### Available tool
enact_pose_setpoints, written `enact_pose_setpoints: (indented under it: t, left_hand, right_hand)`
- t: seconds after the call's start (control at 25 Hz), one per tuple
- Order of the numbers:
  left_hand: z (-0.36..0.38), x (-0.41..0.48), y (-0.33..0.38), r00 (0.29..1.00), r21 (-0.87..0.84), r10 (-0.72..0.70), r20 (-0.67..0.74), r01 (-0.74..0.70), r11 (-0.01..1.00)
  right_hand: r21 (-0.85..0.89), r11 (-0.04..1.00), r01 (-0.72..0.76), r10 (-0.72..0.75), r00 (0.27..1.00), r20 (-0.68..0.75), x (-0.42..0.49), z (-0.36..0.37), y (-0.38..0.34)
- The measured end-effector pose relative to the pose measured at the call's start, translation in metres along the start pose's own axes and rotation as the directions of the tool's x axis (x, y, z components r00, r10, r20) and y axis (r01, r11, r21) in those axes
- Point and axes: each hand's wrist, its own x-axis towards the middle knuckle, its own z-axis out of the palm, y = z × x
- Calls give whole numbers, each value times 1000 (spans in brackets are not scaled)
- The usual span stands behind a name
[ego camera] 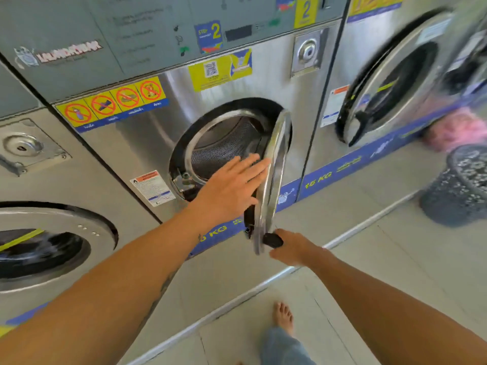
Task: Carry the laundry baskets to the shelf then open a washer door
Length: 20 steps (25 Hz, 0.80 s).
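The middle steel washer has its round chrome door (275,177) swung out edge-on toward me, and the perforated drum (224,143) shows inside. My left hand (232,185) lies flat with fingers spread against the door's inner face. My right hand (292,247) grips the black door handle (272,240) at the door's lower edge. A dark perforated laundry basket (458,188) stands on the floor at the right, with pink laundry (456,130) just above it. No shelf is in view.
Closed washers flank the open one: one at the left (47,248) and one at the right (390,85). A raised grey step (342,206) runs along the machines' base. My bare foot (283,316) stands on the tiled floor below it.
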Motion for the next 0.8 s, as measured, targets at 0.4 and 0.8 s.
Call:
enact_pose_setpoints:
  t: [0.4,0.8]
  left_hand:
    - [-38,146,104,974,54,151,170,-162,985]
    - [-18,280,168,959,-179,-149,241,195,964]
  right_hand:
    - [180,976,120,7,812,-583,-96,-104,98]
    - [107,992,62,10,821,-571,-46,-246,217]
